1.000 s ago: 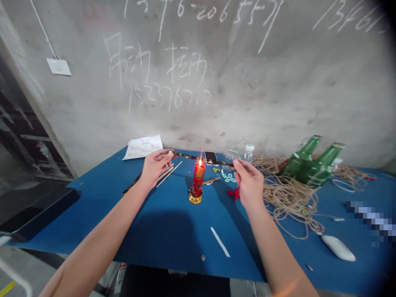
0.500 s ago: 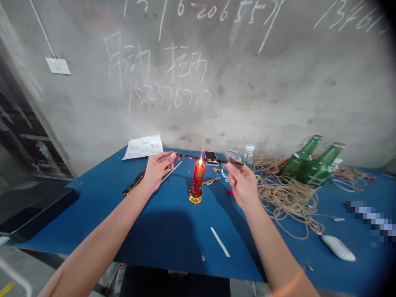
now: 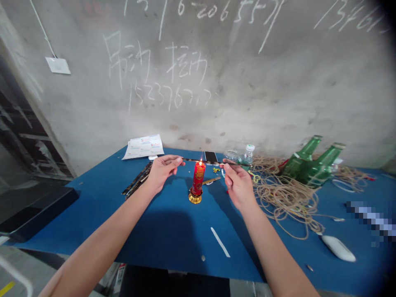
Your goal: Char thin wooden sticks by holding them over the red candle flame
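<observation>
A thin, dark, scorched-looking strip (image 3: 191,159) is stretched nearly level between my two hands. My left hand (image 3: 161,173) pinches its left end. My right hand (image 3: 241,185) grips it farther right, and a length sticks out beyond those fingers. Between my hands stands a lit red candle (image 3: 199,179) on a gold, flower-shaped holder (image 3: 195,197). Its flame (image 3: 201,162) meets or overlaps the strip's middle; exact contact cannot be told. Several similar dark strips (image 3: 137,180) lie on the blue table (image 3: 173,231), partly hidden behind my left hand.
Tangled twine (image 3: 287,202) and green bottles (image 3: 321,163) are on the right, with a white mouse (image 3: 338,247) nearer me. A phone (image 3: 211,157) and a clear bottle (image 3: 248,153) stand behind the candle. Printed sheets (image 3: 144,147) lie back left. A white strip (image 3: 220,242) lies in front.
My left hand has shifted slightly right and down, and my right hand slightly left. The strip has slid rightward, with more of it showing past my right fingers. The candle has not moved.
</observation>
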`<action>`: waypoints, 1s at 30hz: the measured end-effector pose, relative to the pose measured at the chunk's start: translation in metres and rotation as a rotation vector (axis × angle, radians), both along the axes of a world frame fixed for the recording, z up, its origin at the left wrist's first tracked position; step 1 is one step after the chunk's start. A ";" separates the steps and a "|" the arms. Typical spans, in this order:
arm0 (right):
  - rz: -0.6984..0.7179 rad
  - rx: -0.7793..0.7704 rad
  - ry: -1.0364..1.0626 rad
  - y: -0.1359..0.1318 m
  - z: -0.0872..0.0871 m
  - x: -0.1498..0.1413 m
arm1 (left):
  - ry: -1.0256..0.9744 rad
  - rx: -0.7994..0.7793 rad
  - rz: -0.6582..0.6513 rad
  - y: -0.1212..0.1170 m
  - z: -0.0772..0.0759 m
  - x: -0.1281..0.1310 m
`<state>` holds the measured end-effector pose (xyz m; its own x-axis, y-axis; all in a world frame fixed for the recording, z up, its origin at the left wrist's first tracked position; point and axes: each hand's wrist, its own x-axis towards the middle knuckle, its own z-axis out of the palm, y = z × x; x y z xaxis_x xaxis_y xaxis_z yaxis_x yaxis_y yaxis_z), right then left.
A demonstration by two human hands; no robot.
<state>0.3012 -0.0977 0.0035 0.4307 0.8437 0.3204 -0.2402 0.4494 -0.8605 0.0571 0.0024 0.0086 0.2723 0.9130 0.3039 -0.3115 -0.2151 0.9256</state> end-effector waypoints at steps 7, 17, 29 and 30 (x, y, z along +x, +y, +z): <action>0.011 -0.060 -0.073 0.001 -0.003 -0.003 | 0.057 0.055 0.000 -0.005 0.001 0.003; -0.083 -0.018 -0.060 0.001 -0.003 0.001 | 0.112 0.126 -0.007 -0.009 0.003 0.004; -0.128 0.016 -0.051 -0.003 0.005 0.014 | 0.176 0.139 0.066 0.000 0.000 0.000; -0.124 0.020 -0.052 -0.004 0.005 0.015 | 0.183 0.139 0.075 0.001 -0.001 -0.001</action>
